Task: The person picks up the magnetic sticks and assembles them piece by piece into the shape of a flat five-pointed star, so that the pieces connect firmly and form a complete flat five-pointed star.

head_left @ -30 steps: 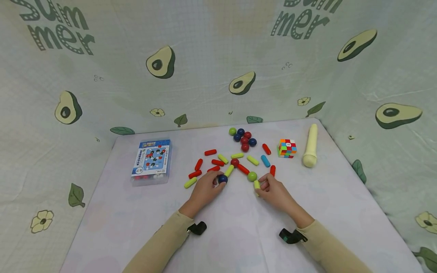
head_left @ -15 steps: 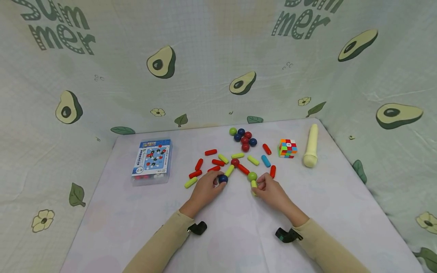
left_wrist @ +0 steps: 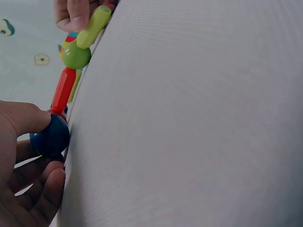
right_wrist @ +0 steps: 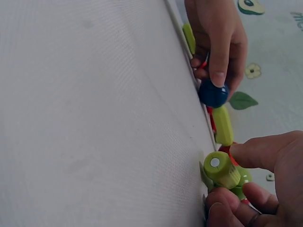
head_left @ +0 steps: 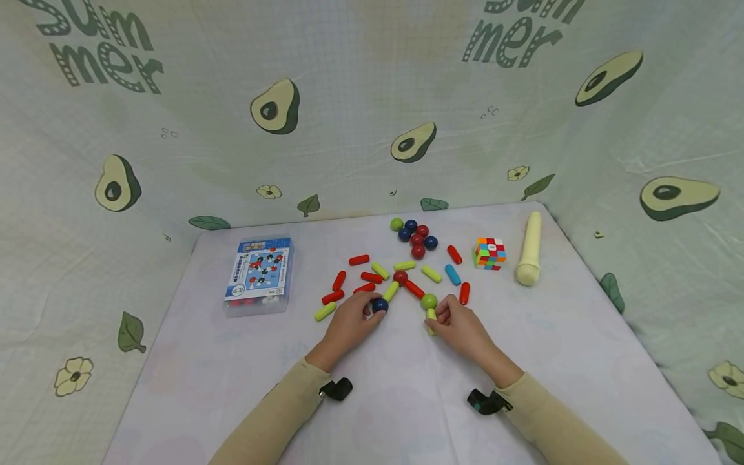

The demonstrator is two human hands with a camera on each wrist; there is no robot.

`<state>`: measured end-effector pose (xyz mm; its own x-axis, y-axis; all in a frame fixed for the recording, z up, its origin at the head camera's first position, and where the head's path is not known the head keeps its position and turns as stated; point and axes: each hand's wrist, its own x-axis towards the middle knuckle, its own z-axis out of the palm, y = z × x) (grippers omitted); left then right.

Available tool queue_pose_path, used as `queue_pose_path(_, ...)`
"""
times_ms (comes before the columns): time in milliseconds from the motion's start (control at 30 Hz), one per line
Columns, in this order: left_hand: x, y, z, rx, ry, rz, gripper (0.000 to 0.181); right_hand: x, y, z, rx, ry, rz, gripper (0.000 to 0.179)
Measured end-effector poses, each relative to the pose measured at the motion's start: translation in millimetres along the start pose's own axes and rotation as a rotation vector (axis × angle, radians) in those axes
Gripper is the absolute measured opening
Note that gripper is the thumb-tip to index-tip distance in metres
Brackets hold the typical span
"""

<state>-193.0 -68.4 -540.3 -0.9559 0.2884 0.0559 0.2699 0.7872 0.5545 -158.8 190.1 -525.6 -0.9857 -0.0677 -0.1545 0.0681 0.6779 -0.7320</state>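
Observation:
In the head view, my left hand (head_left: 349,323) holds a dark blue ball (head_left: 380,305) between thumb and fingers. From that ball a yellow-green rod (head_left: 392,290) runs up to a red ball (head_left: 400,277). A red rod (head_left: 414,289) links the red ball to a green ball (head_left: 429,301). My right hand (head_left: 464,328) pinches another yellow-green rod (right_wrist: 222,169), one end of which meets the green ball. The free end, facing the right wrist camera, shows a pale round disc. In the left wrist view, the blue ball (left_wrist: 50,135) sits under my thumb.
Loose red and yellow-green rods and one blue rod (head_left: 452,274) lie around the chain. Several balls (head_left: 417,239) cluster behind it. A puzzle cube (head_left: 490,253) and a cream stick-shaped thing (head_left: 529,248) stand right; a boxed set (head_left: 258,276) lies left.
My right hand has shifted slightly left with its yellow-green rod, which now stands more directly below the green ball. My left hand has stayed on the blue ball.

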Motion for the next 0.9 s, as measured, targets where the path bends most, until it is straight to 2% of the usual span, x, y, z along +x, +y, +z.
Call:
queue_pose_path(267, -0.9, -0.7, 2.1, -0.005, 0.006, 0.006, 0.045, 7.7, 2, -3, 0.004, 0.065, -0.04, 0.04)
queue_pose_path(533, -0.8, -0.7, 1.0, -0.016, 0.003, -0.001, 0.045, 19.8, 1, -4, 0.02, 0.024, -0.086, 0.042)
queue_pose_path(900, -1.2, 0.6, 0.4, -0.028, 0.006, -0.017, 0.046, 22.9, 0, -2, 0.004, 0.041, -0.089, 0.036)
